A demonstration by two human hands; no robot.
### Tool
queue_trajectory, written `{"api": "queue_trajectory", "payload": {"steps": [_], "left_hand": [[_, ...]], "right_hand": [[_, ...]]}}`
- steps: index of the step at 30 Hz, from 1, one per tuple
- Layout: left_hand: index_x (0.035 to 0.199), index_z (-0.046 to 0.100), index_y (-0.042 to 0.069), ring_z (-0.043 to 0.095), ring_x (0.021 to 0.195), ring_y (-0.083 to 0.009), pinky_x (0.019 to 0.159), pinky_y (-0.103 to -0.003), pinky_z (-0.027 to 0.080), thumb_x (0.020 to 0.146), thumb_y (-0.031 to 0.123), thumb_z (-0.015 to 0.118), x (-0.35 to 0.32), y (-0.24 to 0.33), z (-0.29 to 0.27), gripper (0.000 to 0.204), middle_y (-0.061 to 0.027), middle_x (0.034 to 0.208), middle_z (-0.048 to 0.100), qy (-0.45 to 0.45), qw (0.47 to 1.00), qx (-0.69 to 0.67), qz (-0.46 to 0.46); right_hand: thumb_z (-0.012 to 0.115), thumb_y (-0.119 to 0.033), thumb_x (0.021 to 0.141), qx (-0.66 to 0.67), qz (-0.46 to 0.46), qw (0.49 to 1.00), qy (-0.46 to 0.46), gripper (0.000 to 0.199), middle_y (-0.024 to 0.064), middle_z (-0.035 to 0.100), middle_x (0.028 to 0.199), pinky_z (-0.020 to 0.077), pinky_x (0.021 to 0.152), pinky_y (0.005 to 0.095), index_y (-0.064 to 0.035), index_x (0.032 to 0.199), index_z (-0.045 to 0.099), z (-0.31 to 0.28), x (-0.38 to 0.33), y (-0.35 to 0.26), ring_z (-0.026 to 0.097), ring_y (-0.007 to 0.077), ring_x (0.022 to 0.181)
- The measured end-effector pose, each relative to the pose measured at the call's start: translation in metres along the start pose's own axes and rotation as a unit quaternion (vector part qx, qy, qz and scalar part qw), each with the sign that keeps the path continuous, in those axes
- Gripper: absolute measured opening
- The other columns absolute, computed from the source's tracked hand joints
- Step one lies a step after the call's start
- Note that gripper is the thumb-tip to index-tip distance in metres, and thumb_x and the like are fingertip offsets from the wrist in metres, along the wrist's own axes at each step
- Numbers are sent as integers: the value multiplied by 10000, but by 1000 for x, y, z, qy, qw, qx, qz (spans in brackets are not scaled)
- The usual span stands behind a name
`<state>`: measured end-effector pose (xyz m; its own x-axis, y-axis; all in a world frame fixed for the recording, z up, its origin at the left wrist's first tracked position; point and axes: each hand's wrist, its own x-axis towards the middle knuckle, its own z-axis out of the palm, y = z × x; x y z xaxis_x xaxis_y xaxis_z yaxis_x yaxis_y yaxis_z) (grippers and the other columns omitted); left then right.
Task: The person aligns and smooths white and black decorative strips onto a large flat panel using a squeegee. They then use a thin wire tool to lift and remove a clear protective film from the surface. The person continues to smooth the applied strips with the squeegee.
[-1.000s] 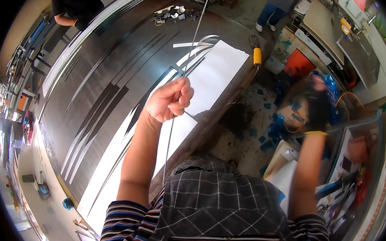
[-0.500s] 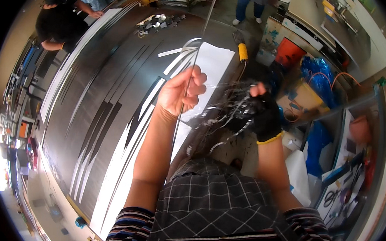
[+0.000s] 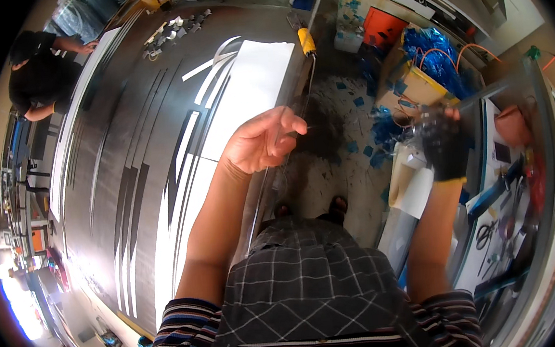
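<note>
My bare left hand (image 3: 263, 139) is raised over the near right edge of the dark worktable (image 3: 111, 131). Its fingers are curled round a long, thin, see-through strip (image 3: 320, 4), which slants from the far side down past my wrist and is blurred. In a black fingerless glove with a yellow cuff, my right hand (image 3: 443, 141) hangs above the shelf unit on the right, near a blue clump of film. Motion smears its fingers, so whether it holds anything cannot be told. Under the left hand lie white sheets (image 3: 258, 77) and narrow white strips (image 3: 213, 81).
Dark strips (image 3: 129, 198) and a pile of scraps (image 3: 175, 33) lie on the table. A yellow-handled tool (image 3: 306, 41) hangs at its edge. On the right stand a cardboard box with blue film (image 3: 434, 50) and a shelf with scissors (image 3: 486, 234). Another person (image 3: 44, 71) works far left.
My right hand has swung right, and the tangle of clear film beside it no longer shows between my hands. My left hand stays raised with the strip. The view has turned right.
</note>
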<state>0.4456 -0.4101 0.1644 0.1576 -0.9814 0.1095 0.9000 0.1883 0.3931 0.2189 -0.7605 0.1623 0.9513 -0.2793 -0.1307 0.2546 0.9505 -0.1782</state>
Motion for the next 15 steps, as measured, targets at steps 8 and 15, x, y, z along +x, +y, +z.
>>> {"api": "queue_trajectory", "payload": {"steps": [8, 15], "left_hand": [[1011, 535, -30, 595, 770, -192, 452, -255, 562, 1012, 199, 421, -20, 23, 22, 256, -262, 1354, 444, -67, 993, -65, 67], [965, 524, -59, 624, 1024, -338, 546, -383, 626, 993, 132, 436, -55, 35, 34, 212, -318, 1415, 348, -82, 988, -63, 116]], "right_hand": [[521, -197, 973, -73, -29, 993, -92, 146, 0, 581, 781, 507, 677, 274, -73, 971, 599, 37, 57, -42, 573, 123, 701], [512, -173, 927, 799, 101, 589, -65, 194, 76, 619, 876, 495, 751, 318, -34, 1045, 580, 33, 28, -107, 593, 199, 870]]}}
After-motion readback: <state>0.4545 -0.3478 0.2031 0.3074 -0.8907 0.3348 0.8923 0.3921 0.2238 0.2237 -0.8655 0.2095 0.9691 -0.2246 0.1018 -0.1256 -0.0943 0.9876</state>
